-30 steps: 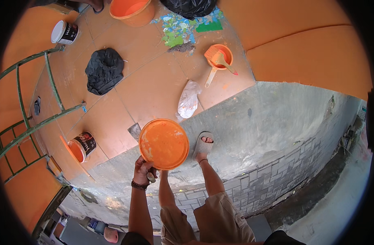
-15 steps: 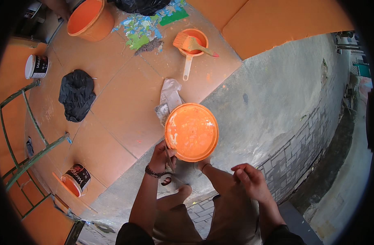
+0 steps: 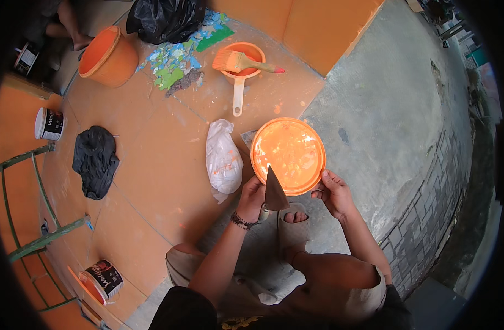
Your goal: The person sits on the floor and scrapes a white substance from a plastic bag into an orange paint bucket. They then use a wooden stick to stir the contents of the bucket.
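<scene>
A round orange lid (image 3: 287, 151), wet-looking and smeared with paint, is held up in front of me between both hands. My left hand (image 3: 253, 197) is closed at its lower left edge and also grips a pointed trowel (image 3: 274, 190), whose blade overlaps the lid. With thumb and fingers, my right hand (image 3: 335, 195) pinches the lid's lower right rim. Left of the lid, a white plastic bag (image 3: 224, 159) with orange spots lies on the tiles. Beyond it sits an orange dipper (image 3: 238, 99) with a paintbrush (image 3: 246, 63) laid across it.
An orange bucket (image 3: 122, 63), a black plastic bag (image 3: 166, 22) and paint flakes (image 3: 172, 63) are at the far left. A black cloth (image 3: 95, 162), two paint tubs (image 3: 53, 124) and a green metal frame (image 3: 48, 239) stand leftward. Another person's leg (image 3: 70, 25) shows top left.
My right hand has come up from beside my knee and taken the lid's rim. The lid has shifted right, and the trowel blade now points up over it. The white bag shows more fully.
</scene>
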### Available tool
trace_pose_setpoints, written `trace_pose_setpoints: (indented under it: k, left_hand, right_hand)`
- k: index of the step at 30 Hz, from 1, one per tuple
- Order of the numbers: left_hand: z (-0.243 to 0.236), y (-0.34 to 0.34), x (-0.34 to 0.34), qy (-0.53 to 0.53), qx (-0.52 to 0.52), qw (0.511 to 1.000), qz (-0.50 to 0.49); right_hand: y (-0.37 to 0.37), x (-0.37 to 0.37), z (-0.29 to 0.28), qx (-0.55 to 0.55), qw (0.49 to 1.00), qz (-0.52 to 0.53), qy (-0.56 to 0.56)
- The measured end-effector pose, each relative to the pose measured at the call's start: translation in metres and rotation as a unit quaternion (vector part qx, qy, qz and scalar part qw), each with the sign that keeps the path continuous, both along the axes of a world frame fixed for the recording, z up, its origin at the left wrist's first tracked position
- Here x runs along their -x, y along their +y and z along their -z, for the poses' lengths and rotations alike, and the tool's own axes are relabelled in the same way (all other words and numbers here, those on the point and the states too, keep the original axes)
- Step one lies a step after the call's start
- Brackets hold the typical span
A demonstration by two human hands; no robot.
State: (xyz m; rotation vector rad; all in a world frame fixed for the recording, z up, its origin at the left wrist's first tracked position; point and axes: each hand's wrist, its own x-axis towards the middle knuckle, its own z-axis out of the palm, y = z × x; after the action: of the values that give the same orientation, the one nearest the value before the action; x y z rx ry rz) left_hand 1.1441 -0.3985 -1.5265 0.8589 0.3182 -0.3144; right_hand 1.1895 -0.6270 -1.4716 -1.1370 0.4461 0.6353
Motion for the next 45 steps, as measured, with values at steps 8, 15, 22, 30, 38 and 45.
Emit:
trace_pose_setpoints:
  k: [8,15,22,30,38,45]
  left_hand:
    - [-0.058,0.005,0.044,0.018,-0.048,0.995,0.09]
    - [-0.062,0.023,0.044,0.07,-0.017,0.988,0.136]
    - [-0.022,0.0,0.018,-0.041,-0.144,0.98,0.13]
    - [-0.02,-0.091,0.017,-0.059,-0.206,0.967,0.141]
    - [0.022,-0.191,0.019,-0.091,-0.163,0.977,0.106]
    - [-0.003,-0.179,0.073,0.026,-0.046,0.968,0.246]
  right_hand:
    - [-0.039,-0.011,-0.001,0.072,0.99,0.079,-0.089]
    - [-0.005,-0.018,0.085,0.083,0.996,0.025,-0.009]
    - [-0.015,0.032,0.043,0.161,0.968,-0.176,-0.077]
    - [-0.018,0.116,0.008,0.132,0.952,-0.22,-0.166]
    - [-0.1,0.143,0.03,0.23,0.948,-0.017,-0.219]
    - [-0.131,0.197,0.031,0.27,0.92,0.27,-0.086]
